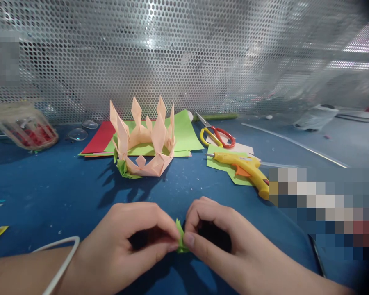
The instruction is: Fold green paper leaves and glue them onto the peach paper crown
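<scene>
Between my two hands, near the front of the table, is a small piece of folded green paper (181, 241). My left hand (135, 233) pinches its left side with thumb and forefinger. On the other side, my right hand (221, 237) is closed in a pinch on the same piece, the fingertips of both hands nearly meeting. Much of the paper is hidden behind the fingers. Beyond my hands stands a peach paper crown (149, 166) with tall folded points; green paper leaves (123, 169) sit at its lower left.
Coloured paper sheets (187, 135) lie behind the crown. To the right are red-and-yellow-handled scissors (217, 136) and a yellow glue gun (246, 164) on green paper scraps. A tilted jar (27, 127) with red bits and eyeglasses (78, 134) lie left. A perforated metal panel (178, 57) rises behind.
</scene>
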### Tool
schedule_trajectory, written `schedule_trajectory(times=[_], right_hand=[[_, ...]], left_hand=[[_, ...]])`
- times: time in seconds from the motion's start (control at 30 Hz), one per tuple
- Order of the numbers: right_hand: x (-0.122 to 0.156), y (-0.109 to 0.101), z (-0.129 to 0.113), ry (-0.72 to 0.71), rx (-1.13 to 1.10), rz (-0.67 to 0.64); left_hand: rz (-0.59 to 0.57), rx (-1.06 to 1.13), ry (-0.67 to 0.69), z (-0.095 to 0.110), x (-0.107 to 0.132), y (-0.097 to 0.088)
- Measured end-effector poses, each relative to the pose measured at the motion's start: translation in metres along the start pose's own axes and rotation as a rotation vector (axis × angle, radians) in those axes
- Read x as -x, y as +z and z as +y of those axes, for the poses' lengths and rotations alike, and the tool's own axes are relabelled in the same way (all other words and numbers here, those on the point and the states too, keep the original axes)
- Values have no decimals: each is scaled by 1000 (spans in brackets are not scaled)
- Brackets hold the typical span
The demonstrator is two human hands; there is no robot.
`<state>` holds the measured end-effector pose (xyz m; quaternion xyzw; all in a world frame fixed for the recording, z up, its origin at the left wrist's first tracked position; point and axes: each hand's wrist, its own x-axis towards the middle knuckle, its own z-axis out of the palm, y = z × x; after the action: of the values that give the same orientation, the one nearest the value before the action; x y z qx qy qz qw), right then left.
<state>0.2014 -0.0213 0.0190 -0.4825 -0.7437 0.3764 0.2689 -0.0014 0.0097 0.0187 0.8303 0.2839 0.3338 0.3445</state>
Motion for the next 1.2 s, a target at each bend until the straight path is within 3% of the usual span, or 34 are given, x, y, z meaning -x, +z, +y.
schedule_trajectory(times=[0.13, 0.23, 0.47, 0.67, 0.9, 1.0, 1.2], right_hand=[[-3, 2, -2, 12, -14, 36], [-3, 5, -2, 18, -22, 57], [-1, 6, 0, -41, -27, 69], [0, 7, -3, -103, 29, 152], [0, 9, 1, -233, 15, 109], [2, 10, 2, -222, 24, 97], [0, 13, 9, -111, 213, 210]], left_hand=[[9, 1, 94, -3, 5, 1], [-9, -33, 77, -5, 7, 2], [85, -50, 63, -4, 7, 6], [48, -193, -44, 2, 0, 1], [-18, -230, -8, -2, 8, 2], [-48, -270, 10, -2, 9, 2], [14, -205, -213, -1, -1, 0]])
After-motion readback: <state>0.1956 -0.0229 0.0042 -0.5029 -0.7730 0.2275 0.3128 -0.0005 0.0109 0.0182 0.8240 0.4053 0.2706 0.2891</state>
